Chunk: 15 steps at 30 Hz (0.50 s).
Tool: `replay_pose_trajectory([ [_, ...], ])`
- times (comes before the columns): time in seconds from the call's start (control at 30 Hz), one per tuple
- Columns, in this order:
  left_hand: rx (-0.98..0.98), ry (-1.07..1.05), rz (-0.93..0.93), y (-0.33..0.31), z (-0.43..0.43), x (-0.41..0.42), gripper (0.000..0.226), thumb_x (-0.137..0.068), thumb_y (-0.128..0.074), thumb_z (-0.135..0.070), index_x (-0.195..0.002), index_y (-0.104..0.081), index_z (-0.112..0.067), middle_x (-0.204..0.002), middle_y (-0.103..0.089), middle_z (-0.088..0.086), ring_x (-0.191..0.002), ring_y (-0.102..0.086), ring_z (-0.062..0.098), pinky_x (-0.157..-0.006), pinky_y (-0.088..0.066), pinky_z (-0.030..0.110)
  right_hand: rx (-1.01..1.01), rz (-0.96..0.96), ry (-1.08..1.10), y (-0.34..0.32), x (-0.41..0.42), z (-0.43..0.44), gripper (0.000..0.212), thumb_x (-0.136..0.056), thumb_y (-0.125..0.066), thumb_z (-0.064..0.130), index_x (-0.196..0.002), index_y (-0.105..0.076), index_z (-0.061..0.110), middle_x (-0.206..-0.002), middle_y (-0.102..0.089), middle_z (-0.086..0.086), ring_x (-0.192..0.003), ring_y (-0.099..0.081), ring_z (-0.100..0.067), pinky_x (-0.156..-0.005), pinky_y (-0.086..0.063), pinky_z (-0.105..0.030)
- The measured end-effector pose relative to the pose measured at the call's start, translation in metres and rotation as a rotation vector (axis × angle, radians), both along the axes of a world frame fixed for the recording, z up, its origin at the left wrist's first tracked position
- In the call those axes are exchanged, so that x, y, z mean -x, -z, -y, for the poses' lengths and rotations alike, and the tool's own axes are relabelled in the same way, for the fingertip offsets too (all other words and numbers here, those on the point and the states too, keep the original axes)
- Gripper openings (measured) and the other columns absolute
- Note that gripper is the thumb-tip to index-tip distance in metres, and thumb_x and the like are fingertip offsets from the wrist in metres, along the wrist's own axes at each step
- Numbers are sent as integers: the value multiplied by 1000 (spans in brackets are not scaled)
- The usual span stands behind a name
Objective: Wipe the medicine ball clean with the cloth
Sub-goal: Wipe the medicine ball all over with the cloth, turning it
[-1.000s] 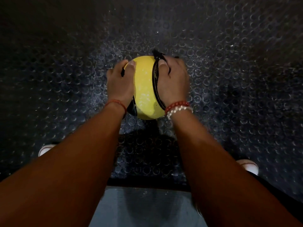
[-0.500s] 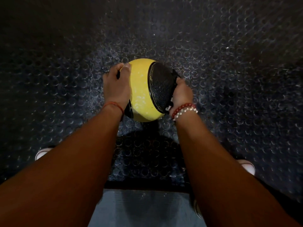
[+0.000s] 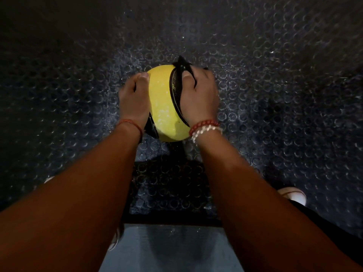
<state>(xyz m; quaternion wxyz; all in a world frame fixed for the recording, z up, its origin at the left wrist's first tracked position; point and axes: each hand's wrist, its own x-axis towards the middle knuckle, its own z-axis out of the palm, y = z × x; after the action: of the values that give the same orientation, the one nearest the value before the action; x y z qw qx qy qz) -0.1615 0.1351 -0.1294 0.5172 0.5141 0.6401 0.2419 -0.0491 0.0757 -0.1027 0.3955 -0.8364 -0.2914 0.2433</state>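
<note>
A yellow medicine ball (image 3: 163, 103) with black side panels sits on the floor, speckled with pale marks. My left hand (image 3: 133, 99) grips its left side, fingers curled over the top edge. My right hand (image 3: 200, 97) lies over the black right panel and holds a dark cloth (image 3: 181, 64) against it. A tip of the cloth sticks out beyond my thumb at the ball's far side. Most of the cloth and the right panel are hidden under that hand.
Dark rubber flooring (image 3: 275, 95) with raised round studs spreads all around the ball. The toes of white shoes show at the right (image 3: 294, 195) and left (image 3: 49, 179). A grey-blue surface (image 3: 170, 250) lies at the bottom centre, between my forearms.
My right hand has slid with the cloth from the ball's near right side up over the black panel, covering it. The left hand and the ball have stayed put.
</note>
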Motion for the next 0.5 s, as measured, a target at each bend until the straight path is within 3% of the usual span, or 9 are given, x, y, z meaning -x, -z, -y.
replay_pose_trajectory([
  [0.13,-14,25,-36,13,-5,7,44,-102,-38,-40,-123,-62,-10,-132,-55,12,-105,-51,15,-61,-33,-2,68,-361,58,12,-32,-15,21,-93,-48,32,-88,-66,24,-99,-66,-2,-95,-61,-22,-92,-49,-42],
  [0.27,-7,16,-45,15,-7,6,43,-104,-36,-37,-122,-61,-7,-124,-57,10,-98,-47,11,-54,-32,-5,117,-656,301,39,-37,5,27,-90,-51,34,-100,-69,15,-110,-67,-6,-103,-62,-25,-99,-47,-44],
  [0.37,22,-83,13,10,-5,7,41,-103,-42,-39,-125,-63,-12,-111,-59,-2,-94,-51,8,-64,-39,8,72,-831,542,47,-17,27,29,-94,-49,29,-109,-64,10,-114,-65,-6,-105,-61,-24,-98,-48,-42],
  [0.43,38,-102,54,10,-4,8,41,-102,-45,-38,-126,-63,-11,-107,-59,-3,-92,-52,8,-67,-41,15,10,-869,633,45,0,34,28,-97,-45,30,-107,-63,12,-115,-63,-4,-106,-60,-23,-98,-47,-39],
  [0.5,20,-65,42,8,-4,9,42,-103,-43,-36,-128,-61,-6,-106,-60,1,-87,-51,6,-61,-42,9,-54,-801,683,38,17,35,37,-99,-41,31,-125,-57,10,-128,-57,-5,-114,-55,-24,-101,-43,-37],
])
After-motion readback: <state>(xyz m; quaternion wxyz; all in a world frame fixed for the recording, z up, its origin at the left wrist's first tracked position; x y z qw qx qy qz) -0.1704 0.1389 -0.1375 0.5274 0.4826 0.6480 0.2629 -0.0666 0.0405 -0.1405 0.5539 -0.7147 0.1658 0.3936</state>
